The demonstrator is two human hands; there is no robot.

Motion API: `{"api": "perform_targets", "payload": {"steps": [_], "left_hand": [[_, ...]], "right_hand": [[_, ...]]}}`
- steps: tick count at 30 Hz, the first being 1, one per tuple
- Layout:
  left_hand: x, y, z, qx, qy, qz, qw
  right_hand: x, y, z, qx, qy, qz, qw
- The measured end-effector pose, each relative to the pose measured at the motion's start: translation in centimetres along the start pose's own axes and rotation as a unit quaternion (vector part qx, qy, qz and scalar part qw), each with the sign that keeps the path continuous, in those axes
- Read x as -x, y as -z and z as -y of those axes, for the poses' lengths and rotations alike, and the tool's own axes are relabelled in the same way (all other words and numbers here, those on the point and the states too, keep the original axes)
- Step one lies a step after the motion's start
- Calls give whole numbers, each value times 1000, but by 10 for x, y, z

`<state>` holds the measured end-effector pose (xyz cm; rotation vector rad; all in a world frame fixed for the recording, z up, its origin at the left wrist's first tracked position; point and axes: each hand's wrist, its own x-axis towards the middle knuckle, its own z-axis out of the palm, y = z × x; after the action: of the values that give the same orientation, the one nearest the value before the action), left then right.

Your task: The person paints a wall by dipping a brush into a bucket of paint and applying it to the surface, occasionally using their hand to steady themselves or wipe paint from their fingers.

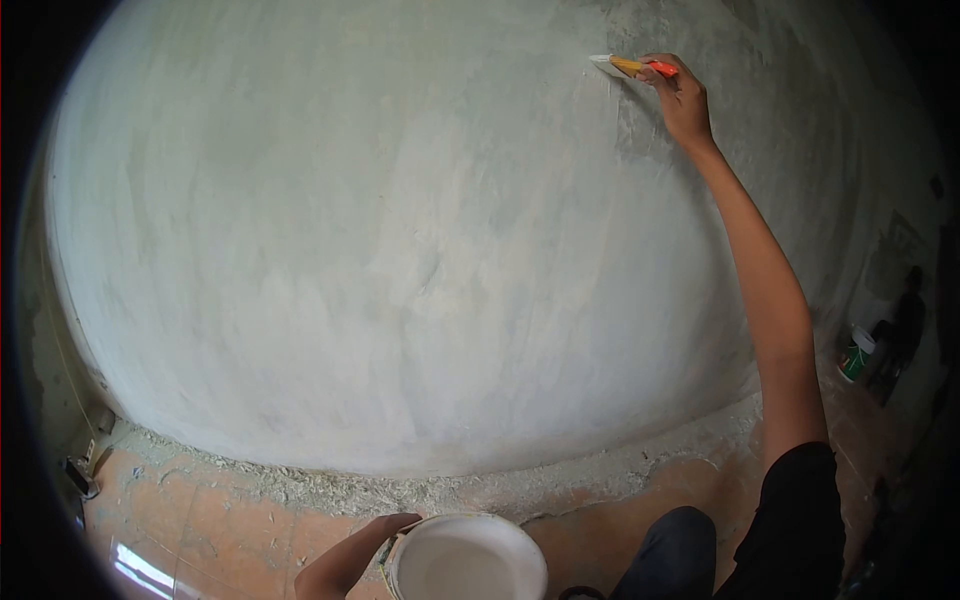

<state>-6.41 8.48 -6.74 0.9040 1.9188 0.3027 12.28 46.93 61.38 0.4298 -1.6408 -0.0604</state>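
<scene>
High on the wall [430, 200], my right hand [682, 95] grips a paintbrush [628, 66] with a red and yellow handle. The brush's whitened bristles point left and touch the wall or lie very near it. A whitish coat covers much of the surface, with darker grey patches around my right hand. Down at the bottom, my left hand [392, 525] is wrapped against the far side of a white bucket [520, 545], and its fingers are mostly hidden behind the rim. Pale whitish paint or a similar liquid [465, 570] is inside the bucket.
Crumbled plaster debris [350, 490] lines the wall's foot on the orange tiled floor [240, 525]. A green and white paint can [855, 355] stands at the right, beside dark objects. My knee [675, 545] shows below. A small dark item [80, 475] lies at far left.
</scene>
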Motion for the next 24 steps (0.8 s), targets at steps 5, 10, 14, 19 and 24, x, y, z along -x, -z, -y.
{"api": "perform_targets", "payload": {"steps": [5, 10, 14, 19, 24], "left_hand": [[-8, -7, -1, 12, -5, 8, 1000], [-15, -6, -4, 12, -13, 10, 1000], [-12, -5, -5, 9, -19, 6, 1000], [-7, -4, -7, 6, -27, 5, 1000], [-8, -4, -6, 4, -26, 6, 1000]], "right_hand": [[20, -6, 10, -10, 2, 46, 999], [55, 4, 31, -55, -47, 132, 989], [52, 21, 37, -179, -174, 187, 950], [15, 30, 15, -84, -81, 69, 991], [-5, 30, -1, -54, -74, 54, 994]]}}
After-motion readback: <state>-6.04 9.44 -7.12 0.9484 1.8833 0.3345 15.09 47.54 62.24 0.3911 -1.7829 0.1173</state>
